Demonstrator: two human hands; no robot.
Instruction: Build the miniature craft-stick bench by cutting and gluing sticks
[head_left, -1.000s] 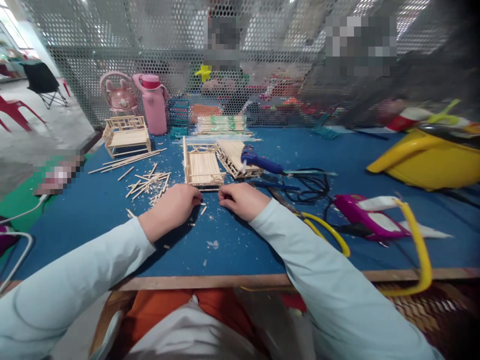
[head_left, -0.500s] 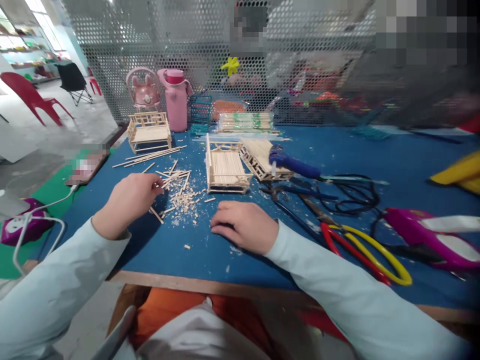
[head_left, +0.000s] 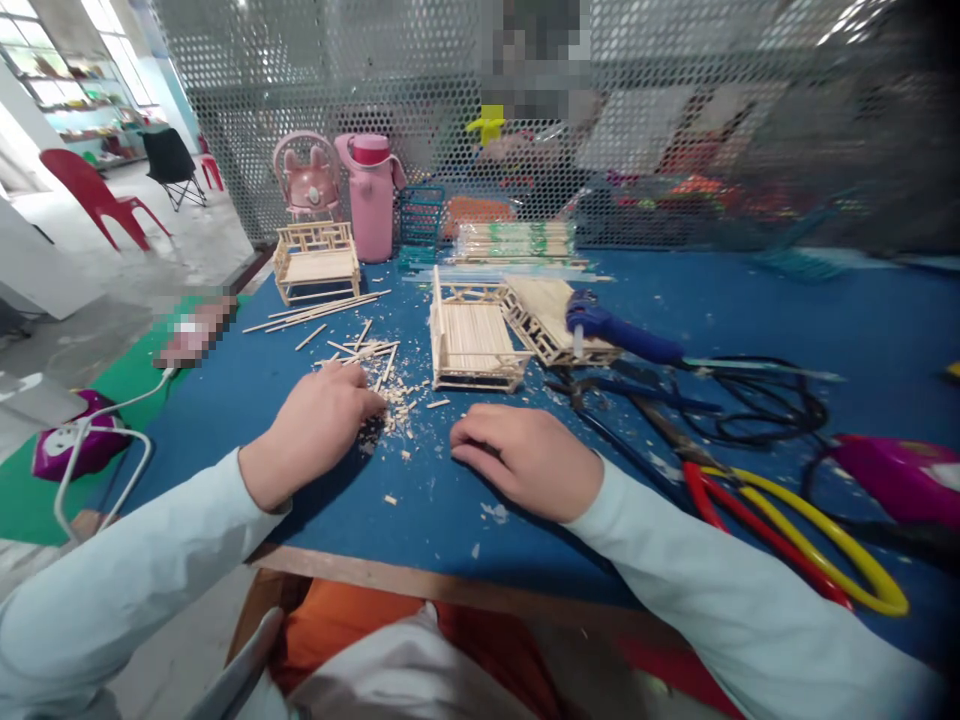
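Observation:
My left hand (head_left: 319, 425) rests knuckles-up on the blue table (head_left: 225, 400), fingers curled, fingertips in a heap of short wooden stick offcuts (head_left: 390, 395); what they hold is hidden. My right hand (head_left: 521, 455) lies on the table a little to the right, fingers curled under, nothing visible in it. Just beyond both hands stands a small wooden stick bench model (head_left: 472, 340), with a second slatted panel (head_left: 555, 320) leaning beside it.
A blue glue gun (head_left: 622, 335) with black cable lies right of the models. Red and yellow handled cutters (head_left: 795, 520) and a magenta tool (head_left: 900, 475) sit at right. Finished bench (head_left: 315, 260), pink bottle (head_left: 373, 195), long sticks (head_left: 315, 312) and a stick bundle (head_left: 517, 240) stand at the back by the mesh.
My left hand came back from the loose sticks at left to the heap of offcuts. My right hand barely moved. The camera turned slightly left.

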